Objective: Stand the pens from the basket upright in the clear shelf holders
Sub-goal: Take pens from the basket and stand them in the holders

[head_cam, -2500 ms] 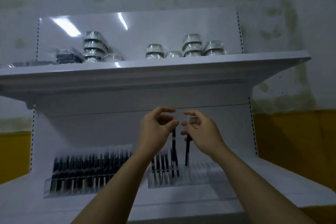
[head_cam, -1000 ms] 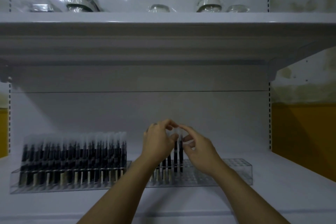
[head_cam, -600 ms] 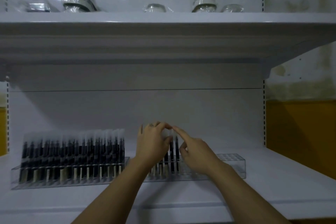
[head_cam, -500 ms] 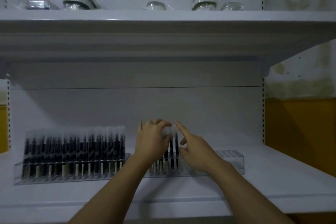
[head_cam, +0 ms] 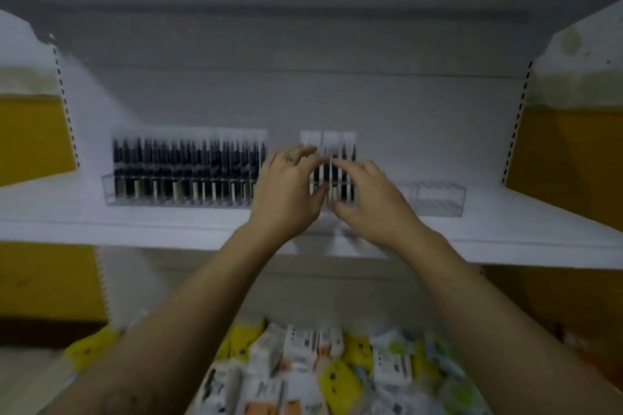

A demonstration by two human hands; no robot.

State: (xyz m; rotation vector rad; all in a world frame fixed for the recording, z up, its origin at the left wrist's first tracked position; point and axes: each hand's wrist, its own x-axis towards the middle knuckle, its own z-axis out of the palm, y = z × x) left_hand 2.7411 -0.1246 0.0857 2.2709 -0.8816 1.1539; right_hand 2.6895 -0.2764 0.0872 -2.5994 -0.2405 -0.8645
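The view is blurred. Two clear holders stand on the white shelf [head_cam: 135,226]. The left holder [head_cam: 111,192] is filled with several dark pens [head_cam: 188,165] standing upright. The right holder [head_cam: 438,200] has a few upright pens [head_cam: 344,175] at its left end, and the rest of it shows no pens. My left hand [head_cam: 286,189] and my right hand [head_cam: 371,202] flank those few pens, with relaxed fingers touching them. I see no pen lifted in either hand. No basket is plainly visible.
Below the shelf lies a heap of small white, yellow and green packs [head_cam: 320,367]. The underside of an upper shelf [head_cam: 303,10] hangs overhead. Yellow wall panels [head_cam: 30,141] show on both sides of the white back panel.
The view has tilted down, so the top shelf with its bowls has left the view and the packs below have come in. Both hands stay at the pens in the right holder.
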